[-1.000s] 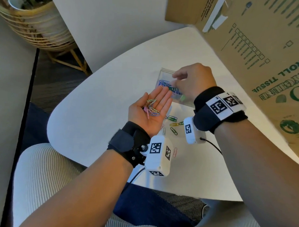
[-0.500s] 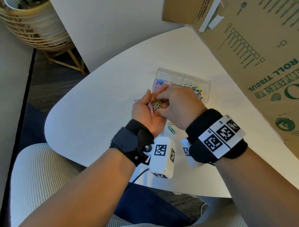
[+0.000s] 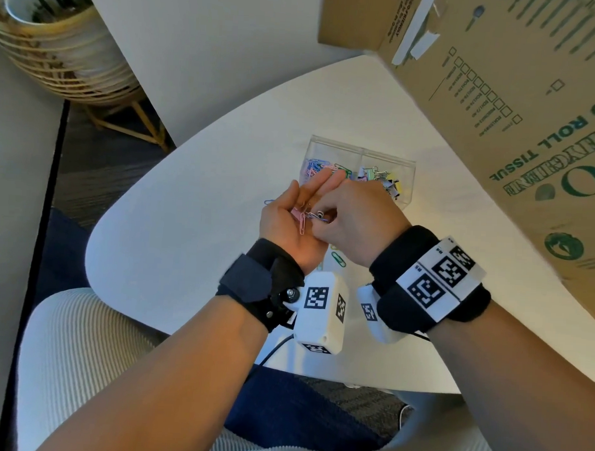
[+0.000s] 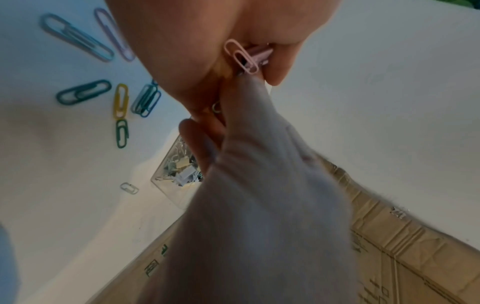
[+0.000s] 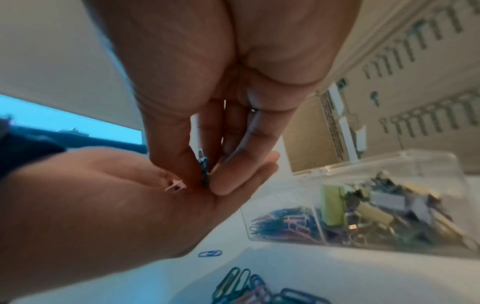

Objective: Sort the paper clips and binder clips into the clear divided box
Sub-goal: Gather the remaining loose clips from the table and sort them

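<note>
My left hand (image 3: pixel 291 221) lies palm up above the white table (image 3: pixel 188 203), fingers fairly straight, carrying a pink paper clip (image 3: pixel 302 224) and a small pink binder clip (image 5: pixel 175 186). My right hand (image 3: pixel 318 219) reaches into that palm, thumb and fingers pinching a blue paper clip (image 5: pixel 203 168). Just beyond stands the clear divided box (image 3: pixel 360 151): coloured paper clips (image 3: pixel 321 166) in its left compartment, binder clips (image 3: pixel 380 176) in its right. Loose paper clips (image 4: pixel 83 92) lie on the table under my hands.
A large cardboard box (image 3: pixel 498 114) looms over the table's right side, close to the clear box. A wicker plant basket (image 3: pixel 58 44) stands on the floor at far left. The table's rounded front edge (image 3: pixel 216 337) is near my wrists.
My right hand has come back from the clear box to my left palm and now pinches a clip there. My left hand has drawn slightly nearer to me.
</note>
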The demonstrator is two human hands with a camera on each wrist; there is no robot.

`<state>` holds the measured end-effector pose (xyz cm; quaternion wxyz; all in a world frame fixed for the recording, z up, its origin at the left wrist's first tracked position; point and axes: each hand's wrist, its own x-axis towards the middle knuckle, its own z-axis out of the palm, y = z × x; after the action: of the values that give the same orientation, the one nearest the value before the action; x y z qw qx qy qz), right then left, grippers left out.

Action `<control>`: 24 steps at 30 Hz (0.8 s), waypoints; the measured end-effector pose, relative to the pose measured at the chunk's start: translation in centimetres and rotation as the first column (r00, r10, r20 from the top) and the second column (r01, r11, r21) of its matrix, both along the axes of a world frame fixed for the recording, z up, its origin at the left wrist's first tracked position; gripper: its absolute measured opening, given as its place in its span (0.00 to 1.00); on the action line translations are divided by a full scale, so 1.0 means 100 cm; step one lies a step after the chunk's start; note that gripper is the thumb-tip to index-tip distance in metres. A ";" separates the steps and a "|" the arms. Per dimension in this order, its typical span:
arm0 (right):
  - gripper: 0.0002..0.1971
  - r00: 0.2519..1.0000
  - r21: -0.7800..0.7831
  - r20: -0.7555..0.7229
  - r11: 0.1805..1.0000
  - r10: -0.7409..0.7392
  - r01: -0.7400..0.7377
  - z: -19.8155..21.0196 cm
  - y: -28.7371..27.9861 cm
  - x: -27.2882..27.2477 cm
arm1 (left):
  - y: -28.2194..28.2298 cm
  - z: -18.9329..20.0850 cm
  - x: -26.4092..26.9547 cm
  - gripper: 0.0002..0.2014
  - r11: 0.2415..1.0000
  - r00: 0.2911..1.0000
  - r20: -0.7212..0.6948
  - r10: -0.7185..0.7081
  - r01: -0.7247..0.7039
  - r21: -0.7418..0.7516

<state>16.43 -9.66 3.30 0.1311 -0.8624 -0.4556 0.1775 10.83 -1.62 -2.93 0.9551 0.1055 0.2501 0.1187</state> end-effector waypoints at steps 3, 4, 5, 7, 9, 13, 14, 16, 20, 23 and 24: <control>0.07 0.999 0.033 -0.012 0.999 -0.029 0.030 -0.004 -0.005 0.003 | -0.001 0.001 -0.001 0.25 0.999 1.000 -0.003 -0.012 0.012 0.036; 0.06 0.999 0.026 -0.013 0.999 -0.032 0.032 -0.004 -0.005 0.004 | -0.002 0.001 0.000 0.25 0.999 1.000 -0.002 -0.015 0.015 0.045; 0.07 0.999 0.015 -0.019 0.999 -0.032 0.033 -0.005 -0.006 0.004 | -0.003 0.000 0.001 0.25 0.999 1.000 0.002 -0.016 0.016 0.050; 0.11 1.000 -0.017 -0.005 1.000 -0.012 0.012 -0.003 -0.005 0.003 | -0.004 -0.003 0.002 0.24 0.999 1.000 0.007 -0.023 0.022 0.050; 0.09 1.000 -0.057 0.022 0.998 -0.001 0.002 -0.004 -0.001 0.001 | -0.005 -0.005 0.003 0.24 0.999 1.000 0.006 -0.024 0.024 0.037; 0.10 0.993 -0.085 -0.025 0.990 -0.112 0.110 -0.008 0.003 0.002 | -0.008 -0.006 0.001 0.24 1.000 0.999 -0.023 -0.022 0.022 -0.003; 0.07 0.986 -0.064 -0.080 0.988 -0.143 0.138 -0.009 0.002 0.003 | -0.008 -0.006 -0.001 0.24 1.000 0.999 -0.030 -0.019 0.018 -0.013; 0.03 0.954 -0.013 -0.220 0.979 -0.202 0.205 -0.009 -0.002 0.007 | -0.007 -0.006 -0.002 0.24 1.000 0.999 -0.044 -0.015 0.015 -0.010; 0.01 0.852 0.058 -0.436 0.936 -0.288 0.346 -0.005 -0.010 0.010 | -0.004 -0.002 -0.003 0.23 1.000 0.998 -0.062 0.013 -0.014 -0.010; 0.03 0.716 0.156 -0.629 0.854 -0.302 0.497 0.004 -0.011 0.017 | 0.000 -0.004 -0.004 0.22 1.000 0.997 -0.077 0.026 -0.027 -0.013; 0.04 0.699 0.206 -0.648 0.813 -0.304 0.544 0.006 -0.009 0.023 | 0.001 -0.005 -0.005 0.21 0.999 0.996 -0.085 0.033 -0.035 -0.021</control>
<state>18.69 -10.54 3.93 0.4686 -0.8037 -0.2015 0.3065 10.30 -1.47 -3.45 0.9426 0.0957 0.2932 0.1276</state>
